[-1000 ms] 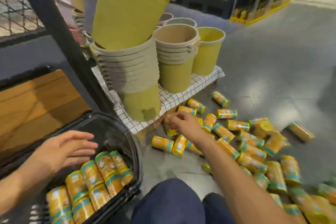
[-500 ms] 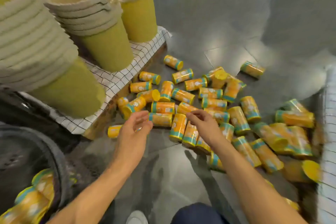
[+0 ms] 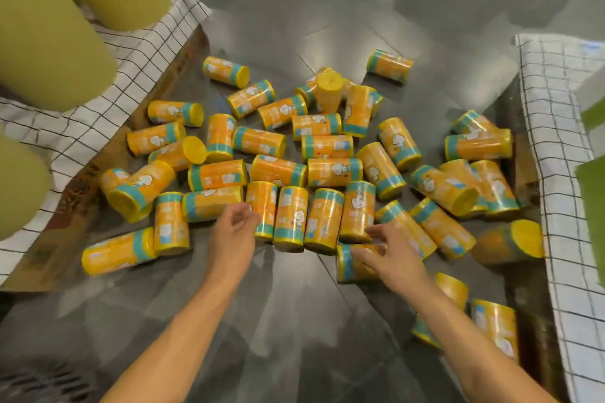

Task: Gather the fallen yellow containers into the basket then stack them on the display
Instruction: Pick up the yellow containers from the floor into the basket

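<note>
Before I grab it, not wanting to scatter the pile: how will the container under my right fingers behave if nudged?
The container is a cylinder on its side on the smooth floor, so a nudge would likely roll it. Its glossy wrap may slip. The right hand covers its width, so one hand probably suffices.

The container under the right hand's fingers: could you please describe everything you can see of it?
This container lies on its side on the grey floor, just below a row of containers. It is a glossy orange-yellow cylinder with a teal band near its left end; the print is blurred. The right hand, fingers spread, covers its right part without gripping it.
</note>
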Tool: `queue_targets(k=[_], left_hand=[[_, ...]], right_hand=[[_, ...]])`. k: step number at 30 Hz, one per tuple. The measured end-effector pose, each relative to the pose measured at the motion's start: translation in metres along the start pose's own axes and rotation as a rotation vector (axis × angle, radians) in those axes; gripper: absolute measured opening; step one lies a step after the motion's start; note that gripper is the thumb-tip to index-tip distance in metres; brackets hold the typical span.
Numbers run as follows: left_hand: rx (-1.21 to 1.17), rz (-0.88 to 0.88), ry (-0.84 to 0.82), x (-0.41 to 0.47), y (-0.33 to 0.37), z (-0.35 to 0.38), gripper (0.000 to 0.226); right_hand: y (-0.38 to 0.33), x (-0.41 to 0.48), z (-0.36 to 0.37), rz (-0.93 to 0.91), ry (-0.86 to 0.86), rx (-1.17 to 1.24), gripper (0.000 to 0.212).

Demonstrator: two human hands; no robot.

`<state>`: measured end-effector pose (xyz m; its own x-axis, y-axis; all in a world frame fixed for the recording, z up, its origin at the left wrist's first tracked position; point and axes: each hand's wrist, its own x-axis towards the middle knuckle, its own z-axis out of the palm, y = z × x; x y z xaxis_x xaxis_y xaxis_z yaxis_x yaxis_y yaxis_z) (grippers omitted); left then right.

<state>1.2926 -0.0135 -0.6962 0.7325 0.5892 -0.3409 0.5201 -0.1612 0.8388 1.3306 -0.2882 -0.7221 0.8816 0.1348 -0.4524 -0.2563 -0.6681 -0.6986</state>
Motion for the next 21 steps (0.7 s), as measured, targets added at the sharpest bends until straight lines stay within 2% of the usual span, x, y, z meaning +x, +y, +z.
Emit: queue_targets(k=[3, 6, 10, 15, 21], left_hand=[[0.158, -0.034, -0.016, 0.024, -0.023, 0.019, 0.042], [0.416, 0.035, 0.014, 0.040, -0.037, 0.029, 0.051], [0.527, 0.043, 0.018, 0.046, -0.040, 0.035, 0.058], [0.540, 0.036, 0.046, 0.057, -0.041, 0.042, 0.075], [0.546, -0.089, -0.023, 0.059, -0.035, 0.036, 0.085]], right_hand=[[0.020, 0.005, 0.016, -0.112, 0.029, -0.345, 0.067], [0.030, 0.008, 0.026, -0.195, 0.056, -0.630, 0.075], [0.046, 0.007, 0.035, -0.259, 0.115, -0.893, 0.081], [0.054, 0.011, 0.046, -0.298, 0.181, -0.966, 0.080], [0.036, 0.008, 0.051, -0.202, 0.020, -0.894, 0.072]])
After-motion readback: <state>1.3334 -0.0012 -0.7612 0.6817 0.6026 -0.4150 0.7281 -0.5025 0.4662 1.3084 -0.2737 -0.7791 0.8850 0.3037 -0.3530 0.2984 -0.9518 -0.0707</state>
